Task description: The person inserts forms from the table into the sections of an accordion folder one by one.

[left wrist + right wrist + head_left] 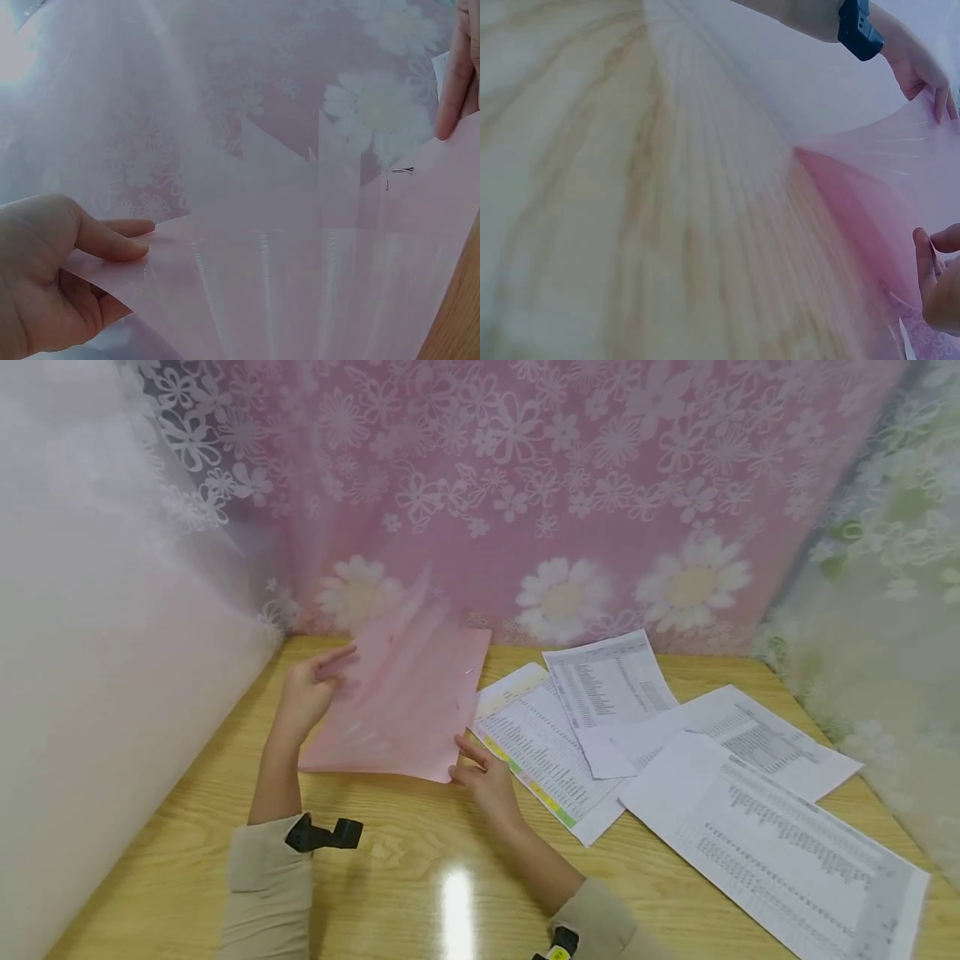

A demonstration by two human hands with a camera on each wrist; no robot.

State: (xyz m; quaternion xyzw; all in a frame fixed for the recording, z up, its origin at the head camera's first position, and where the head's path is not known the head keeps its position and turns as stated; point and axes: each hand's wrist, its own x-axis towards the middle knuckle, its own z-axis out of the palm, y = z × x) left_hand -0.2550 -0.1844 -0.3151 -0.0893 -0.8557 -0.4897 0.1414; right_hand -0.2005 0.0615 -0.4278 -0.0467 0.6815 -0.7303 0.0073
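Note:
A translucent pink plastic folder (405, 710) stands tilted up over the left part of the table, its near edge low and close over the wood. My left hand (306, 693) pinches its left edge between thumb and fingers. At the near right corner, my right hand (487, 783) pinches the folder's edge, thumb and fingertips together, as the right wrist view also shows. Clear plastic flaps with jagged tops rise from the folder (300, 285) in the left wrist view. A small dark metallic mark (403, 170) shows near its right side.
Several printed sheets overlap to the right: one with a yellow-green strip (540, 743), a smaller sheet (611, 693), and a large one (780, 843) at the table's right edge. A flowered pink curtain (465, 468) hangs behind the wooden table (390, 877); a pale covering (112, 652) bounds the left.

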